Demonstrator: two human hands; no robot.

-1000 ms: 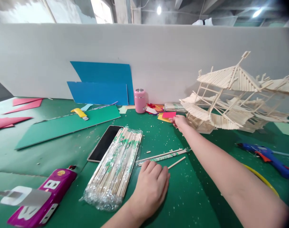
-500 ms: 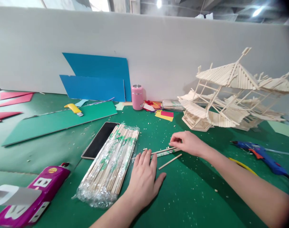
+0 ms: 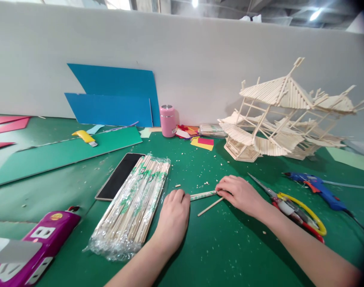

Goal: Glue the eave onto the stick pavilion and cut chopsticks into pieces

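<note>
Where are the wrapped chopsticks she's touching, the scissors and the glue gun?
Wrapped chopsticks (image 3: 203, 195): head view, middle of the paper sleeve between both hands.
Scissors (image 3: 307, 217): head view, yellow handle loop.
Glue gun (image 3: 319, 188): head view, blue body.

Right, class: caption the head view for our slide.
Both hands, left and right, on a wrapped chopstick beside the stick model.

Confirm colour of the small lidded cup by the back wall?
Pink small lidded cup with a silver top, seen in the head view.
</note>
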